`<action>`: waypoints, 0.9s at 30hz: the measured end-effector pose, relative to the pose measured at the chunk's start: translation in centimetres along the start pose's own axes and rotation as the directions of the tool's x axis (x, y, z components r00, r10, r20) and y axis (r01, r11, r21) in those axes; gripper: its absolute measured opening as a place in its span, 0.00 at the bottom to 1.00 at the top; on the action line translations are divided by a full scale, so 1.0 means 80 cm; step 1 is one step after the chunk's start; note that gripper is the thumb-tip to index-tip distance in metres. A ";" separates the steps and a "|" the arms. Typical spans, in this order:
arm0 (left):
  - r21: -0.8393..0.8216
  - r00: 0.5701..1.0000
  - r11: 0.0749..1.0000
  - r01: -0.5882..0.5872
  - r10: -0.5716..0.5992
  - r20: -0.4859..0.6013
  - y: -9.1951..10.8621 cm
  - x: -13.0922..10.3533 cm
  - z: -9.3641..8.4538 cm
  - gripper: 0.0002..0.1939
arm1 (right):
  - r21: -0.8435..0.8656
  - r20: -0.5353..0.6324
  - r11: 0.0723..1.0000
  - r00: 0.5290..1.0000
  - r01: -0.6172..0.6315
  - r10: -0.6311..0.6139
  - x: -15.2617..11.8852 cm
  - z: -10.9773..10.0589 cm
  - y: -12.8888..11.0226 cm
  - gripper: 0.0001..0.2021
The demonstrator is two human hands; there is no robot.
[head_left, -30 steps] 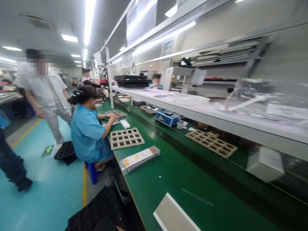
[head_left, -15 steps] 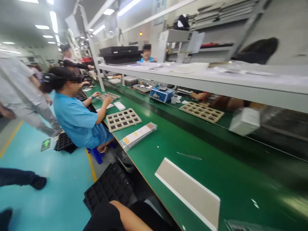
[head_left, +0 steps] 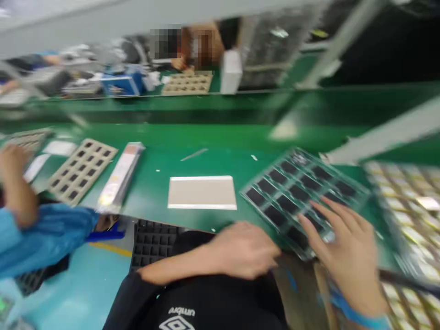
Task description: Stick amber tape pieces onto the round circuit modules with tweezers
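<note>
My right hand is at the near right edge of a clear plastic tray with rows of black square pieces. Its fingers are spread over the tray and seem to touch it. A blue band circles that wrist. My left hand is curled closed above my lap, just left of the tray's near corner. Motion smears it, and whatever its fingers may hold is hidden. Beyond my left hand, a flat beige board with white edges lies on the green table.
A bagged long pack and a beige tray of dark squares lie left. A co-worker's arm is at far left. On the right, a white post stands near a tray of yellowish-white pieces. Black trays sit below the table edge.
My view has swung right and down from the co-workers' line to my own place. Both my hands and the clear tray have come into view.
</note>
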State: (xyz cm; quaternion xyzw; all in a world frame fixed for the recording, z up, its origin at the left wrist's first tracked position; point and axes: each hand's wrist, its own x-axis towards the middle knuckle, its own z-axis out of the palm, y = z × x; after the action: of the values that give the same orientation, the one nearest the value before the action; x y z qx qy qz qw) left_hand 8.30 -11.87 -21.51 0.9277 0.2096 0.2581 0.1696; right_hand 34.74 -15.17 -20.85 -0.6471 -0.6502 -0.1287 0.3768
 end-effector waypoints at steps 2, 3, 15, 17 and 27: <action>0.014 0.991 0.994 0.111 -0.110 -0.072 -0.033 -0.023 -0.012 0.17 | -0.082 -0.014 0.990 0.993 -0.118 0.117 -0.042 0.005 0.006 0.19; 0.021 0.983 0.985 0.169 -0.167 -0.070 -0.057 -0.032 -0.020 0.19 | -0.109 -0.021 0.975 0.981 -0.196 0.195 -0.055 0.013 0.007 0.20; 0.279 0.955 0.919 0.278 -0.297 0.025 -0.135 -0.049 -0.042 0.29 | -0.179 -0.059 0.756 0.774 -0.630 0.630 -0.071 0.024 0.051 0.30; 0.287 0.952 0.916 0.281 -0.305 0.040 -0.147 -0.052 -0.057 0.31 | -0.198 -0.038 0.728 0.747 -0.657 0.664 -0.070 0.014 0.067 0.30; 0.427 0.917 0.861 0.278 -0.370 0.149 -0.182 -0.072 -0.081 0.42 | -0.380 -0.099 0.678 0.756 -0.629 0.647 -0.038 -0.058 0.070 0.22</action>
State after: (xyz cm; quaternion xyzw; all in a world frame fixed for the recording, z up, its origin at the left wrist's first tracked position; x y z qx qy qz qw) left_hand -4.17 -0.84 -24.78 0.9168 0.3907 0.0708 0.0419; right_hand 41.17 -19.78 -21.47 -0.8969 -0.3524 -0.1021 0.2470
